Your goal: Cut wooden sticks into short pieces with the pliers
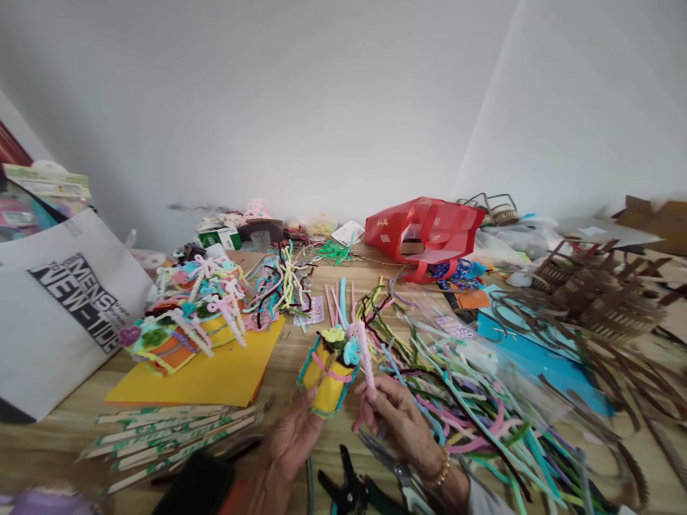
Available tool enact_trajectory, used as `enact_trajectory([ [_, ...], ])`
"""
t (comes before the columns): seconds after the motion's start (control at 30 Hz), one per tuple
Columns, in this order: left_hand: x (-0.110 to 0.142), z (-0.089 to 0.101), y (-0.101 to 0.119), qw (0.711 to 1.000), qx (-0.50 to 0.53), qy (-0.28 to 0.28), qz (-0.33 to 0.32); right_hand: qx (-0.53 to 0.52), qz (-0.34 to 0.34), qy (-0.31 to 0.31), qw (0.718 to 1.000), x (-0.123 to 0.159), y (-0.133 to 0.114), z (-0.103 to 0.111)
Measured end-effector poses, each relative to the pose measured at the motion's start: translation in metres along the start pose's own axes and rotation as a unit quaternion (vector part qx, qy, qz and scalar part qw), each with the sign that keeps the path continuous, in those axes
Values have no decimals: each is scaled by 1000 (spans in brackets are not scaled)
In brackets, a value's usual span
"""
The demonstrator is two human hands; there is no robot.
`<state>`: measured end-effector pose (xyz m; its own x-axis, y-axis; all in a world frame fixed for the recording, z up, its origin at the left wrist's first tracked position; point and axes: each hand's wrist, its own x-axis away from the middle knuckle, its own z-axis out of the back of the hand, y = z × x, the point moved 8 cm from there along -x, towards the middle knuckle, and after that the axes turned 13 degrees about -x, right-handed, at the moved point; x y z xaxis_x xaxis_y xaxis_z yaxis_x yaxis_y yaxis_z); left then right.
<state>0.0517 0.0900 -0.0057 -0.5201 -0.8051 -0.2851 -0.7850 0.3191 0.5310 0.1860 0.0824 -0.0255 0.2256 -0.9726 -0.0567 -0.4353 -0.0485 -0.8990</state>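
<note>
The left hand (293, 438) holds the yellow felt craft pot (327, 383) in a firm grip at its lower edge, above the wooden tabletop (335, 440), while the right hand (400, 422) narrowly pinches a pink pipe cleaner (363, 354) beside it.

The bottom edge is cutting off the black-handled pliers (343, 486), the left edge is cropping the printed tote bag (64, 315), and the right edge is clipping a cardboard carton (658, 222). A blurred dark object (193, 486) is covering the wrist of the person's left hand (293, 436), and the print on the red paper bag (424, 229) is showing too small to read.
</note>
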Motion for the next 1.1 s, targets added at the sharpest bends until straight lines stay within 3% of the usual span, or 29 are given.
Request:
enact_trajectory([
  [0.17, 0, 10, 0, 998, -13, 68, -9, -23, 11, -14, 1000, 1, -4, -2],
  [0.27, 2, 17, -5, 993, -7, 120, 19, -30, 9, -20, 999, 1, -5, -4],
  [0.43, 9, 34, -7, 965, -6, 259, 37, -38, 14, -14, 999, 2, -8, -6],
  [0.63, 13, 36, -8, 940, -1, 337, 49, -53, 17, -18, 998, 0, -6, -6],
  [0.93, 12, 38, -10, 945, 12, 324, 53, -19, 24, -34, 999, 1, -14, -10],
  [1.1, 8, 38, -10, 964, 24, 263, 35, 8, -26, -60, 998, 3, -8, -16],
])
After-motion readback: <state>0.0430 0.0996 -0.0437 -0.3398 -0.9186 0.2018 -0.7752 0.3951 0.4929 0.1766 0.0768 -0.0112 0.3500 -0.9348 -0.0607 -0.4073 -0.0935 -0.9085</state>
